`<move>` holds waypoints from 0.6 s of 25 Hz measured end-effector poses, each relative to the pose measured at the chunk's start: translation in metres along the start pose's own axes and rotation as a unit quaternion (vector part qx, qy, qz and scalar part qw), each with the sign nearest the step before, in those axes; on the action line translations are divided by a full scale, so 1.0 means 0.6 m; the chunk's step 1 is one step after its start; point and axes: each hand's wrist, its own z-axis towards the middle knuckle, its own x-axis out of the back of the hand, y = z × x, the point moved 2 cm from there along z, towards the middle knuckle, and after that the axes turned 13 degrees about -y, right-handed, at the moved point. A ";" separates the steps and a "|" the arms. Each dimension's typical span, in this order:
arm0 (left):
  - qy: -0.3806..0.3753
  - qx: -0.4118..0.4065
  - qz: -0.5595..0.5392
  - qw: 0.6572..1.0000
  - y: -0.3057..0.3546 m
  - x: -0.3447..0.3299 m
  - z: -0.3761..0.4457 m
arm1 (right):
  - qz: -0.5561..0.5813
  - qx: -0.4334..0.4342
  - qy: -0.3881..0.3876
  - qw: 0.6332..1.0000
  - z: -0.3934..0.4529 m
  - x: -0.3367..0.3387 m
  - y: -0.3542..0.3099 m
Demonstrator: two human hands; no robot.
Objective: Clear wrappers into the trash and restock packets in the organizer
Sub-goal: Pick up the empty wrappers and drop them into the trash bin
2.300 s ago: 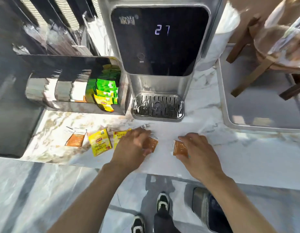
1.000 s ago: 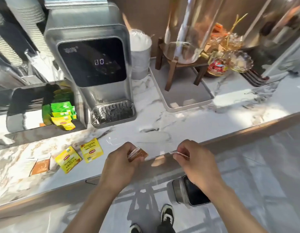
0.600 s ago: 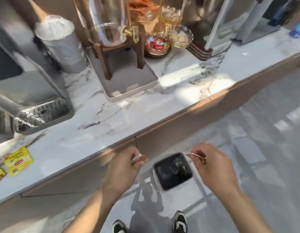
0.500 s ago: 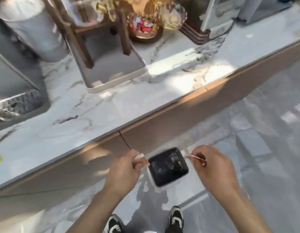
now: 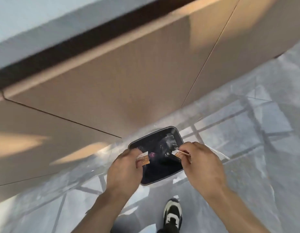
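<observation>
Both hands are positioned above the small dark rectangular trash bin (image 5: 162,175), which stands on the grey marble-pattern floor (image 5: 246,132) beside the tan cabinet front (image 5: 112,73). The left hand (image 5: 124,167) has its fingers closed on an orange-brown torn wrapper (image 5: 143,159). The right hand (image 5: 201,163) has its fingers pinched on a second orange-brown wrapper (image 5: 179,153). Both wrappers are over the bin opening. A black-and-white shoe (image 5: 172,214) is below.

Orange-brown wrappers (image 5: 143,159) with pale edges; black-lined trash bin (image 5: 162,172) with a grey rim; tan cabinet fronts (image 5: 129,73); grey marbled floor (image 5: 246,140); black-and-white shoe (image 5: 172,214).
</observation>
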 end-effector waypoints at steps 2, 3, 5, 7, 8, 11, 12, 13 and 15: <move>-0.004 0.010 0.002 1.000 -0.018 -0.044 0.039 | -0.018 0.001 -0.006 1.000 0.036 -0.049 0.026; -0.006 0.014 0.005 1.000 -0.024 -0.062 0.054 | -0.025 0.000 -0.008 1.000 0.050 -0.068 0.037; -0.013 0.024 0.011 1.000 -0.041 -0.102 0.084 | -0.040 -0.004 -0.016 0.999 0.076 -0.113 0.059; -0.025 0.029 0.010 0.999 -0.057 -0.136 0.104 | -0.042 -0.007 -0.030 0.999 0.094 -0.154 0.073; -0.028 0.027 0.006 0.999 -0.065 -0.150 0.109 | -0.041 -0.001 -0.034 0.999 0.098 -0.171 0.078; -0.014 0.017 0.017 1.000 -0.088 -0.172 0.101 | -0.046 0.044 -0.035 0.997 0.090 -0.201 0.092; -0.006 0.012 0.037 0.999 -0.093 -0.174 0.093 | -0.059 0.054 -0.037 0.996 0.083 -0.205 0.094; 0.001 0.007 0.061 0.998 -0.097 -0.173 0.084 | -0.081 0.054 -0.039 0.994 0.075 -0.206 0.096; 0.023 0.000 0.111 0.994 -0.095 -0.165 0.062 | -0.122 0.034 -0.037 0.991 0.056 -0.197 0.095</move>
